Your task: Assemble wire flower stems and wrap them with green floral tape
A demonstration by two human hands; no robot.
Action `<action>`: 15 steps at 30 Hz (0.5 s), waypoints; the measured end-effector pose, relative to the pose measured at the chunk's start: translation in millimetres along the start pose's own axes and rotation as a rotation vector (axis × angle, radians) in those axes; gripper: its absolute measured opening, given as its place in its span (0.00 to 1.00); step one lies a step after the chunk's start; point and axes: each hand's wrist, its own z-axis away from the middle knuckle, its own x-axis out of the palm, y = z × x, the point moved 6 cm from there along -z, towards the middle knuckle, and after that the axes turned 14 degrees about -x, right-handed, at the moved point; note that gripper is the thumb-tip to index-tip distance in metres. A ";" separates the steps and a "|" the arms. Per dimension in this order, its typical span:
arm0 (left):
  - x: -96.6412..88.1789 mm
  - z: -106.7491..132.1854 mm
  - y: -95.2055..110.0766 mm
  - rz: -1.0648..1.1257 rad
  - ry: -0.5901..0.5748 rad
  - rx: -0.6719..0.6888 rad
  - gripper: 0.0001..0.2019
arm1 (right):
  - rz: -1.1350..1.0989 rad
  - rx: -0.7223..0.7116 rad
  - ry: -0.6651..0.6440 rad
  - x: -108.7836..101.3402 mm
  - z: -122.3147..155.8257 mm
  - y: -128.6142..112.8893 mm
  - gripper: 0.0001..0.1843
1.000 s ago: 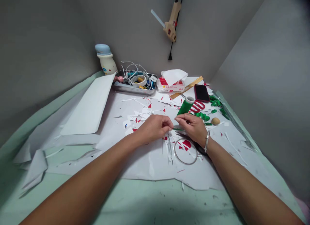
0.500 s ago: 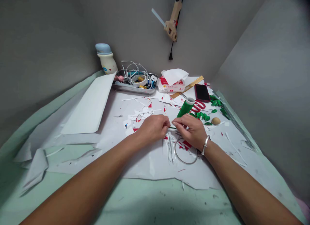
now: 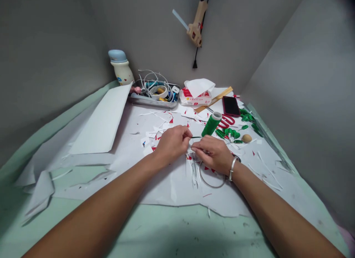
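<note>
The left hand (image 3: 173,143) pinches a thin green wire (image 3: 195,137) with its fingers closed on it, and the wire runs across toward the right hand (image 3: 213,154), just in front of the tilted green spool (image 3: 211,124), which is the landmark here. The right hand's fingers (image 3: 194,149) are curled together just below the wire, over a bunch of thin white paper strips (image 3: 195,173); I cannot tell whether they grip anything. A silver bangle (image 3: 232,168) circles the right wrist, and a thin wire ring (image 3: 210,182) lies in front of the spool, partly under that hand. Just right of the spool sit red scissors (image 3: 226,121) and a cluster of shiny green leaves (image 3: 229,133), with a small wooden ball (image 3: 246,138) further right. Behind the spool are a tissue pack (image 3: 195,96) and a black phone (image 3: 230,106). Further left of it, a metal tray (image 3: 152,103) holds white cables. Paper scraps (image 3: 158,132) litter a white sheet (image 3: 172,191) on the green counter (image 3: 177,232).
</note>
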 end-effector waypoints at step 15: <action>-1.8 -2.8 1.4 0.290 -0.103 -0.046 0.05 | -0.103 0.153 0.058 0.9 8.4 23.8 0.08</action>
